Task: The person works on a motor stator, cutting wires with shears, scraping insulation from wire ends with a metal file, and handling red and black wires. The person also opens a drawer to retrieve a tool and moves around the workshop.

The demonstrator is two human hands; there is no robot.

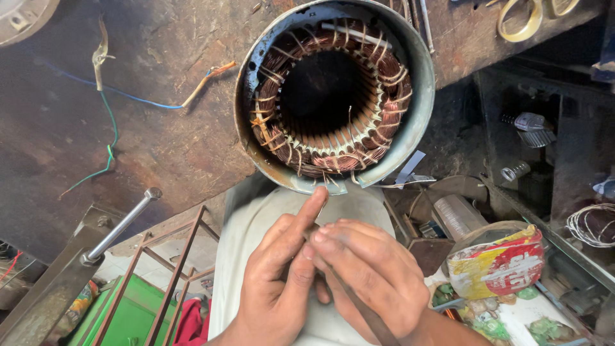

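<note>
My two hands meet just below the round grey metal motor shell [419, 96] wound with copper wire coils [330, 96].

My left hand [282, 275] points its forefinger up to the shell's lower rim, the other fingers curled in; my right hand [368, 272] pinches closed around a thin dark metal rod [362, 307], I judge to steady its tip near the windings. The shell lies on the rusty workbench [128, 128], mouth towards me, coils tied inside. Rightward, a red-and-yellow bag [496, 263] sits in a round tin.

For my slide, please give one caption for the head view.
Both hands hold a thin tool below a copper-wound motor stator.
</note>
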